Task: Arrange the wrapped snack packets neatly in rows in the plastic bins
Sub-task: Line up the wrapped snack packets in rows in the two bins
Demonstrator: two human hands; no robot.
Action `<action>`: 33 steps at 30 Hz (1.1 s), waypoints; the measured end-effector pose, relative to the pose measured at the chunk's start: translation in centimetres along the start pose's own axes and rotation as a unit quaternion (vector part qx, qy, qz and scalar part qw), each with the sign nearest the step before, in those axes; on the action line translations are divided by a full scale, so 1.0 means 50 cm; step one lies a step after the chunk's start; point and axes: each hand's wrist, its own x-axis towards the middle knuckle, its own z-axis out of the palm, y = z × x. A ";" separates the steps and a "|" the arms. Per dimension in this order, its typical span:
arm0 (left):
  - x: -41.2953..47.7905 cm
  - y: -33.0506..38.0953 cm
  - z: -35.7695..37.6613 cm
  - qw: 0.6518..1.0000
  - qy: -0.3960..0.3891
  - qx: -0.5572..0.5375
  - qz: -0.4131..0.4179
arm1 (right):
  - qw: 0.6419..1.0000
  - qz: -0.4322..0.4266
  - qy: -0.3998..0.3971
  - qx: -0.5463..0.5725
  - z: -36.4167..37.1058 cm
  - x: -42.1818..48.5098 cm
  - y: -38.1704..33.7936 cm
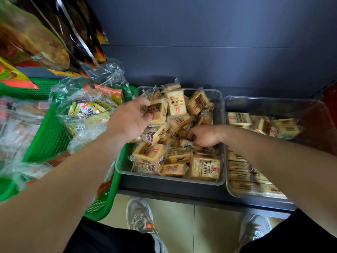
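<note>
A clear plastic bin [127, 167] on a dark shelf is heaped with several yellow wrapped snack packets [176, 103] lying at all angles. My left hand [130, 118] reaches into its far left side and its fingers curl round one packet [156, 112]. My right hand [205, 135] is down in the middle of the heap, fingers curled over packets there. A second clear bin [273, 100] to the right holds packets [238, 118] lying flatter, some in rows along its left side [238, 167].
Green mesh baskets [51, 136] with bagged snacks [87, 110] stand at the left, and larger snack bags [36, 39] hang above them. A dark back panel [200, 52] rises behind the bins. My shoes [140, 214] stand on the tiled floor below the shelf edge.
</note>
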 end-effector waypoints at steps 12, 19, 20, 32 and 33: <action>-0.007 0.007 0.002 1.000 -0.010 0.005 0.024 | 0.998 -0.011 0.054 0.011 0.005 -0.020 0.006; -0.030 0.031 -0.018 0.998 0.025 0.015 0.055 | 0.983 -0.044 0.156 0.084 -0.058 -0.081 0.007; -0.033 0.040 -0.020 0.997 0.031 0.010 0.075 | 0.974 -0.062 0.175 0.127 -0.073 -0.099 0.012; -0.024 0.089 -0.032 0.965 0.019 -0.239 0.103 | 0.922 -0.109 0.260 0.264 -0.102 -0.103 0.053; -0.018 0.076 -0.039 0.962 0.040 -0.255 0.086 | 0.936 -0.091 0.268 0.210 -0.094 -0.088 0.055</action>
